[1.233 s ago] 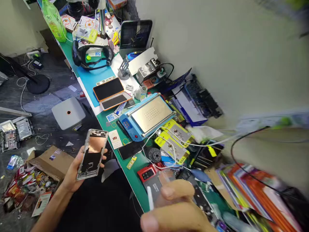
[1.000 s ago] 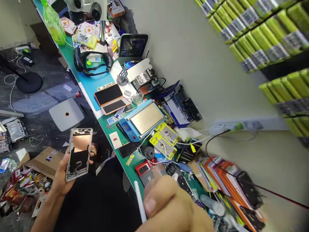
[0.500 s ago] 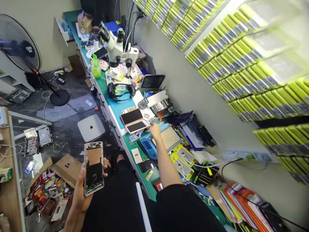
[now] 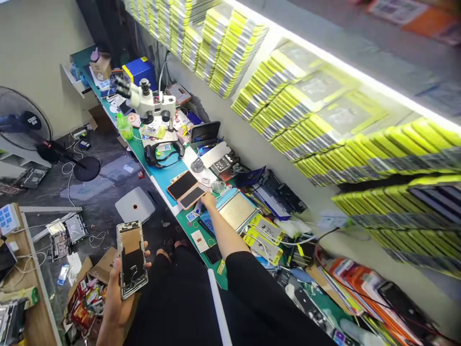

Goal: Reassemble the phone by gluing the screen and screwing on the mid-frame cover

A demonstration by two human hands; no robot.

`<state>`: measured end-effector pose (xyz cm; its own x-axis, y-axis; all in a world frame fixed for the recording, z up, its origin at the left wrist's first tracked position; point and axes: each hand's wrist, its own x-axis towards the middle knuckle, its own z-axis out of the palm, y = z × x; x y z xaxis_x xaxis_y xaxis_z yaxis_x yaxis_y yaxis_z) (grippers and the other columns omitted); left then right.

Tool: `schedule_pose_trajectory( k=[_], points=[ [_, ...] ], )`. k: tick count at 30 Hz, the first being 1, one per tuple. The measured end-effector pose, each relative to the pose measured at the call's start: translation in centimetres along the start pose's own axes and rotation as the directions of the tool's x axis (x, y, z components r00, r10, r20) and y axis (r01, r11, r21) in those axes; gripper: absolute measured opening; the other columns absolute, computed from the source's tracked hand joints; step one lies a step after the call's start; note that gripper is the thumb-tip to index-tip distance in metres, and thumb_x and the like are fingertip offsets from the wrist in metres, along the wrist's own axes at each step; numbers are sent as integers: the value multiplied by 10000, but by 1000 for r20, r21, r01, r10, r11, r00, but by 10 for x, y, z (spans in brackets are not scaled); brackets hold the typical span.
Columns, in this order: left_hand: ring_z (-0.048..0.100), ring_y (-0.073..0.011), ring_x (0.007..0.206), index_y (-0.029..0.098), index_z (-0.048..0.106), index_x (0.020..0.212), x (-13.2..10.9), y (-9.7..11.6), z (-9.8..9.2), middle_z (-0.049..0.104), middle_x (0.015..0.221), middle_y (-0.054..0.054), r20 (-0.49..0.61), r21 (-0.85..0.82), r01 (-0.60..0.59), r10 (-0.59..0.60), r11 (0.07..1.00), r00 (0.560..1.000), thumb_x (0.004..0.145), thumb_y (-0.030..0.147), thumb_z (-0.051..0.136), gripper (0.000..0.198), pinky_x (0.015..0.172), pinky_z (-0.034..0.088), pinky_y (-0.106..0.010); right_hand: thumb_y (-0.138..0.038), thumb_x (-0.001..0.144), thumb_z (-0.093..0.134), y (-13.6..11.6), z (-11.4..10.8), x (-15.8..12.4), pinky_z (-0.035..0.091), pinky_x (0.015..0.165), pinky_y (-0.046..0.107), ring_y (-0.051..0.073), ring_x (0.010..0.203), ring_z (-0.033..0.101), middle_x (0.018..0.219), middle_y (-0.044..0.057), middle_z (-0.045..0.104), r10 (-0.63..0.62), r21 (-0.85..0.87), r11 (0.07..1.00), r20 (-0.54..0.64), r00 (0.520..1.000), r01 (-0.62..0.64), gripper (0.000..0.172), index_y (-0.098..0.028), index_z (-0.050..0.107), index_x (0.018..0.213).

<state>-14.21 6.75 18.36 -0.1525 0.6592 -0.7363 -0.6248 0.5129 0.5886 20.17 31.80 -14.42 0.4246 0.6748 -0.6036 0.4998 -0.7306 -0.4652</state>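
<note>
My left hand is closed around an opened phone housing. Its inside faces up, with a copper-coloured patch above, a black area below and a bare metal rim. On the bench, my right hand reaches out with its fingers drawn together at the right end of a pale-edged phone. The fingertips look closed on its corner, though they are small and partly hidden. Beside that phone lies another with an orange edge. A small glass jar stands just beyond my right hand.
A blue heating plate lies right of my right hand. Farther along the bench are a black head-worn magnifier, a microscope and a green bottle. Stacked yellow packs fill the wall shelves. A fan stands left.
My view has turned right and up. My right hand has moved left from beside the jar to the pale-edged phone's end. My left hand keeps the housing.
</note>
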Motion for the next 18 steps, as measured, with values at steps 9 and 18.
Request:
schedule_pose_trajectory(
  k=[9, 18],
  points=[
    [867, -319, 1073, 204, 672, 1623, 59, 52, 59, 788, 1500, -191, 223, 249, 20, -77, 968, 972, 987, 693, 810, 814, 917, 729, -409, -501, 1098, 751, -8, -35, -17, 657, 1115, 522, 279, 1309, 715, 1512, 128, 684, 163, 517, 856, -310, 937, 22, 476, -214, 682, 1472],
    [833, -348, 1258, 205, 708, 1546, 112, 78, 103, 782, 1519, -173, 453, 477, 6, -252, 879, 855, 929, 723, 862, 820, 964, 727, -401, -511, 1095, 756, 89, -19, -190, 676, 1066, 499, 267, 1251, 735, 1451, 120, 709, 383, 845, 499, -416, 825, 195, 482, -199, 685, 1455]
  ],
)
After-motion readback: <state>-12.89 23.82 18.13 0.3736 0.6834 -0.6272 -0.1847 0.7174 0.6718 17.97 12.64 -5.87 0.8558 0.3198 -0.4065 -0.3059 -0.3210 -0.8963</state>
